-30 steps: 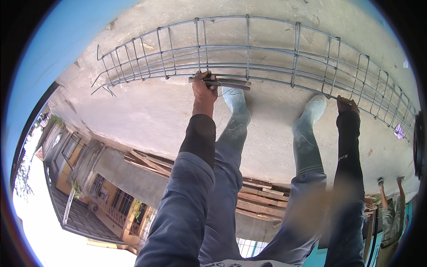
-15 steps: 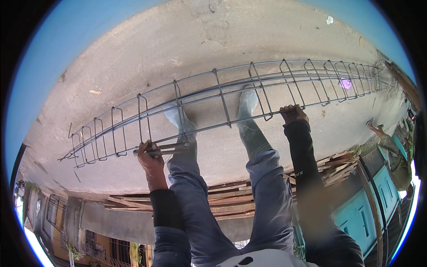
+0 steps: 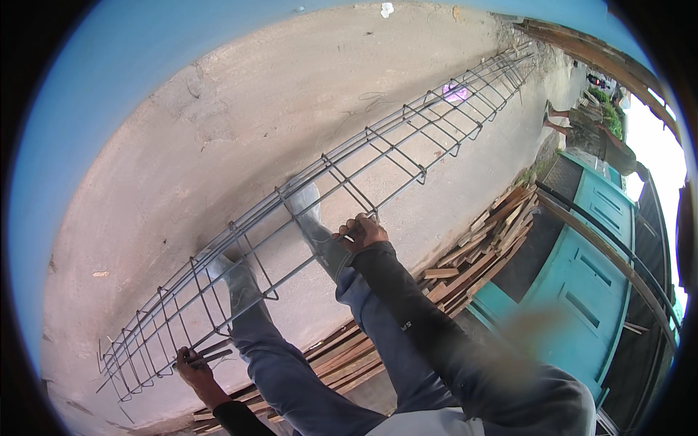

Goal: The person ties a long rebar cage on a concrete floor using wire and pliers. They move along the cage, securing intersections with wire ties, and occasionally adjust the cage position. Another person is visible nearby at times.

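A long steel rebar cage [image 3: 323, 158] runs slantwise before me, from the lower left to the upper right. Thin stirrups join its lengthwise bars. My left hand [image 3: 193, 369] is closed at the near bar towards the left end, with a dark two-handled tool like pincers [image 3: 219, 355] in its grip. The tool's handles point right; its head is hidden by the fingers. Farther right, my right hand [image 3: 363, 232] is wrapped round the near bar beside a stirrup. Beyond the bars, my rubber boots [image 3: 304, 203] show partly through the cage.
Pale concrete [image 3: 240, 102] lies under the cage, with a purple scrap [image 3: 455, 93] near its far end. Stacked wooden boards [image 3: 480, 243] lie along the near edge. Turquoise panels [image 3: 592, 261] stand at right. Another person [image 3: 592, 134] stands at far right.
My view has turned, so the cage now slants up to the right instead of lying across. Both hands sit further left in view and keep hold.
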Motion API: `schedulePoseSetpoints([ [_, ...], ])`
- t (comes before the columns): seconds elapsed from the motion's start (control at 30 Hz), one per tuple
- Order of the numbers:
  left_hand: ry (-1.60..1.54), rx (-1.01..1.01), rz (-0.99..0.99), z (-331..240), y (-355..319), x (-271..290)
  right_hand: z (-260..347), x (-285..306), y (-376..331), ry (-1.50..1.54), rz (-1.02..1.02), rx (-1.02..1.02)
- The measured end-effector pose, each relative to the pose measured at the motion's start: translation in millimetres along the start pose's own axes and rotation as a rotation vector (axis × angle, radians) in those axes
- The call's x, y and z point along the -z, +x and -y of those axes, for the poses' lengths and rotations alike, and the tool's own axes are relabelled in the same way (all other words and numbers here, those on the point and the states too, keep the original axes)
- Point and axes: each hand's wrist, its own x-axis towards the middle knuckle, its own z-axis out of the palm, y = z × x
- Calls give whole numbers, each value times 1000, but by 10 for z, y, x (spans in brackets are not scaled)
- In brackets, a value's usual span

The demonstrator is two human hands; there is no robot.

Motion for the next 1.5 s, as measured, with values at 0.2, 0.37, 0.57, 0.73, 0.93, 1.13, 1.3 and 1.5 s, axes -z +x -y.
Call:
schedulePoseSetpoints([
  [0.2,270,-242,-44,33,211,410,69,-254,-270,158,-29,-119],
  [0.37,65,-69,16,-290,352,463,176,-512,-318,144,6,-122],
  [0.57,1216,-796,68,-554,884,460,106,-1022,168,118,62,-45],
  [0.73,1096,-723,142,-845,1678,-113,-98,-1461,1141,-119,272,184],
  [0.93,1135,-1089,167,-1707,2192,33,-695,-2350,1981,-664,499,414],
  [1.13,617,-813,186,-1940,2049,-1478,-118,-2898,3331,-1034,599,705],
  [1.3,218,-293,37,-1302,784,-1652,-804,-3024,2415,-528,540,244],
  [1.5,243,-163,47,-676,776,-1876,-811,-1928,2105,-848,316,97],
])
